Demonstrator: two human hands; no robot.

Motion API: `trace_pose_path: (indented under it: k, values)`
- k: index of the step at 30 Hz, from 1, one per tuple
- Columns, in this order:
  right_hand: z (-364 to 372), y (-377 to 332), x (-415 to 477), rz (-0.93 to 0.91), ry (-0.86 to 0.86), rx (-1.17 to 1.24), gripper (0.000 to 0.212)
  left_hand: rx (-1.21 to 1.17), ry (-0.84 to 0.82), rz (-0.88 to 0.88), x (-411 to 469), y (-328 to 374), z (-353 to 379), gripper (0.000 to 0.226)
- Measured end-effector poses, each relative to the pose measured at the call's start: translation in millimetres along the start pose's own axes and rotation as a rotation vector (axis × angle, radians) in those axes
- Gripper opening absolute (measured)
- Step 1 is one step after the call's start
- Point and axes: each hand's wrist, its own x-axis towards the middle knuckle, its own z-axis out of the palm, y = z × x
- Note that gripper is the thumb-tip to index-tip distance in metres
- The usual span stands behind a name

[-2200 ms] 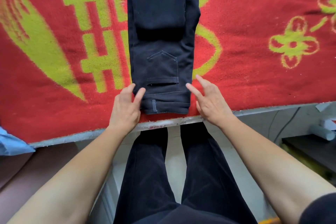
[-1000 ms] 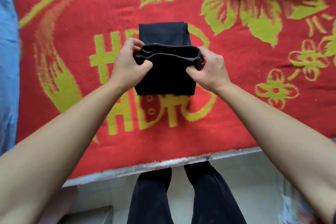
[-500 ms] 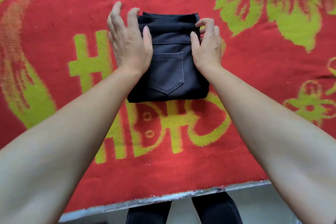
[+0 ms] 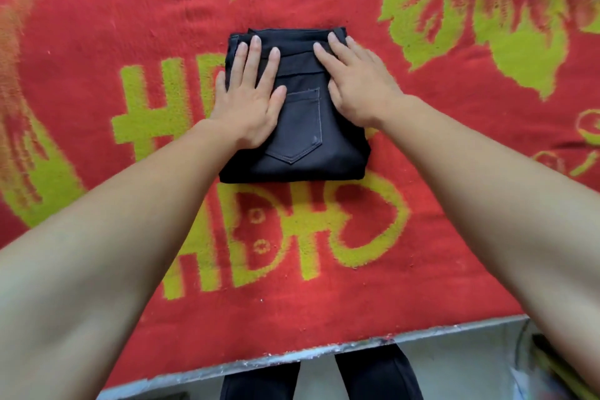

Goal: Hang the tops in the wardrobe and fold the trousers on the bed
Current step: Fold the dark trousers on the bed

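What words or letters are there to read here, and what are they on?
"HD": big yellow-green shapes woven into the red blanket, left of the folded trousers; partly covered, so unsure.
"HDI" then a backwards "C": bigger shapes on the blanket, just below the trousers; maybe only a pattern, not a word.
Trousers: no label or writing shows, only pocket stitching.

left hand flat, fingers spread | right hand flat, fingers together | both apparently pressing down
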Motion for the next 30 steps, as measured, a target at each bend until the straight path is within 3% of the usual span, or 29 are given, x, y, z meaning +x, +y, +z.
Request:
trace_pose_path:
  k: [2, 5, 7, 10, 17, 20, 22, 25, 30]
  values:
    - [-21.6, 8.7, 0.9, -0.031, -0.003, 0.087, 0.057, 0.038, 0.026, 0.031, 1.1, -0.8, -18.2, 0.059]
    - [-50.2, 12.2, 14.0, -0.013, 0.133, 0.238, 0.055, 0.056, 0.184, 0.108, 21.7, -7.8, -56.8, 0.056]
    - [-57.9, 9.6, 27.9, 0.017, 0.123, 0.24, 0.065, 0.002, 0.084, 0.08, 44.4, -12.3, -77.4, 0.066]
    - [-51.5, 1.9, 41.6, 0.046, -0.109, 0.18, 0.069, -0.071, -0.228, 0.042, 59.2, -5.8, -85.3, 0.065]
    - [-54.5, 3.4, 20.4, 0.068, -0.205, 0.31, 0.057, -0.029, -0.319, 0.039, 39.7, 0.2, -85.3, 0.068]
    - [-60.5, 1.4, 18.5, 0.069, -0.269, 0.272, 0.069, 0.058, -0.362, 0.046, 38.2, 3.0, -89.1, 0.062]
    - [-55.7, -6.1, 21.6, 0.076, -0.259, 0.164, 0.078, 0.167, -0.317, 0.039, 39.6, 8.5, -84.0, 0.063]
    - [-45.2, -18.7, 24.0, 0.107, -0.168, 0.0, 0.069, 0.28, -0.225, -0.013, 38.3, 15.3, -67.8, 0.065]
    - [-32.0, -29.9, -5.2, 0.142, 0.028, -0.099, 0.06, 0.207, 0.062, -0.015, 1.9, 15.6, -47.2, 0.048]
